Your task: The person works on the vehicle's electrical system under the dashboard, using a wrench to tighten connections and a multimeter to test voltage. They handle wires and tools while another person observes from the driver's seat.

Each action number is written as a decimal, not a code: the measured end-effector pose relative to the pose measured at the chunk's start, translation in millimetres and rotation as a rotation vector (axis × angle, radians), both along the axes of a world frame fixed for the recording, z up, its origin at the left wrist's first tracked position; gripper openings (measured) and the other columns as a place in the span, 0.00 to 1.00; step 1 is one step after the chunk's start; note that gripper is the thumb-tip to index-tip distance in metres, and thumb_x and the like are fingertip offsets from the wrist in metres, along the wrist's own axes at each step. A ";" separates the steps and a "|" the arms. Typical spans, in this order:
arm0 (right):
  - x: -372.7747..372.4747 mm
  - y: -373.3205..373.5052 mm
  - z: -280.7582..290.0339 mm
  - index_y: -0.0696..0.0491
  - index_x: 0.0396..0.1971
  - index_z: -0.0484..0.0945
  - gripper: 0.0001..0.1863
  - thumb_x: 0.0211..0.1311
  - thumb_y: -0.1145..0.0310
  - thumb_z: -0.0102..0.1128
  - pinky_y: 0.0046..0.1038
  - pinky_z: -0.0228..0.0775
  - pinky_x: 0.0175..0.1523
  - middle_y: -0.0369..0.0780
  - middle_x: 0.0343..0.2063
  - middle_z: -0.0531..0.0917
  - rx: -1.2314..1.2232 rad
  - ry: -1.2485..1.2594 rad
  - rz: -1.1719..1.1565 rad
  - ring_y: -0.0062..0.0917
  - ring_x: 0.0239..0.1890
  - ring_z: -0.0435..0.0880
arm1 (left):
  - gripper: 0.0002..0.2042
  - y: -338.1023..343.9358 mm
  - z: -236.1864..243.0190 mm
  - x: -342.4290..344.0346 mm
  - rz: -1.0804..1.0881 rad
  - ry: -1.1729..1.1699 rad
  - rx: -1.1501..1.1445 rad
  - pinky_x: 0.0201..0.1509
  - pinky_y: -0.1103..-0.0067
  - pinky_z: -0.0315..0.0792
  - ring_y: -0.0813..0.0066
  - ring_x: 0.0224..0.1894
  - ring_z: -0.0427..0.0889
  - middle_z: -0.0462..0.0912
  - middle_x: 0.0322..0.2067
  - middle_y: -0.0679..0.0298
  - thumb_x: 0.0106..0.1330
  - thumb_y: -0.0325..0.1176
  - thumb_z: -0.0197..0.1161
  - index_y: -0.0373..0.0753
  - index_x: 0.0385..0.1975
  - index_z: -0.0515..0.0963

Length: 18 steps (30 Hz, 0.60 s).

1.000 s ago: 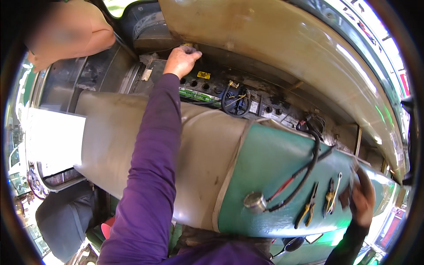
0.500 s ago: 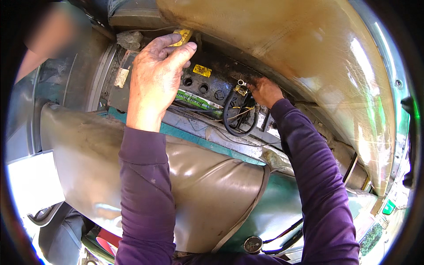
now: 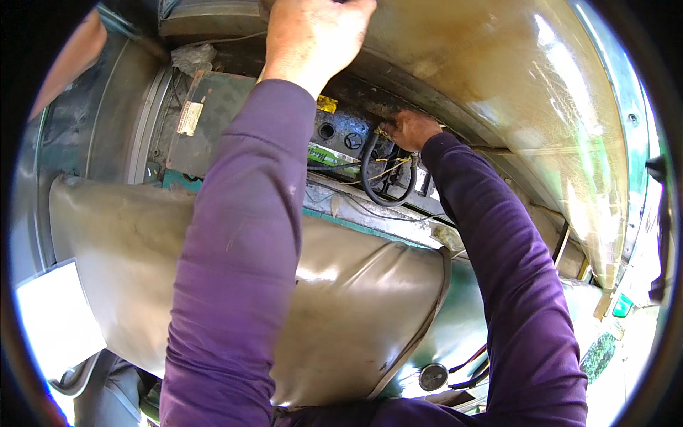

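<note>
My left hand (image 3: 313, 39) reaches to the top edge of the view above the battery; its fingers are hidden or out of frame. My right hand (image 3: 411, 130) has its fingers closed at a brass terminal (image 3: 381, 134) on the dark battery (image 3: 341, 117), which has round caps, a yellow sticker and a green label. A black cable (image 3: 366, 171) loops down beside that hand, among thin wires (image 3: 391, 167). A grey box (image 3: 206, 107) lies left of the battery, partly behind my left forearm.
A brown padded cover (image 3: 356, 313) spans the foreground, with a round gauge (image 3: 432, 377) on green padding at its right. A large tan panel (image 3: 512, 64) rises behind the battery. Another person's bare arm (image 3: 71, 64) is at the upper left; a white sheet (image 3: 57, 317) lies lower left.
My right hand has come from the tools on the green padding up to the battery terminal. My left hand has moved higher in the picture, its fingers now out of sight.
</note>
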State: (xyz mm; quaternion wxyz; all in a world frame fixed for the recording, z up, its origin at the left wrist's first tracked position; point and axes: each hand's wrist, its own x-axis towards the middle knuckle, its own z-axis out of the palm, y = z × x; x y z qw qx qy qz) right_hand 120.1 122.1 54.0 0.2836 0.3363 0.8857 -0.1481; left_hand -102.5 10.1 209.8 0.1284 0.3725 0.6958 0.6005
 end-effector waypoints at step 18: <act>2.6 -36.9 -25.2 0.57 0.36 0.87 0.21 0.63 0.53 0.55 0.43 0.80 0.52 0.52 0.39 0.88 0.091 0.176 -0.248 0.46 0.44 0.88 | 0.11 -12.4 12.4 -18.6 -0.056 -0.310 -0.027 0.30 0.77 0.73 0.77 0.24 0.80 0.83 0.23 0.61 0.63 0.34 0.65 0.29 0.30 0.82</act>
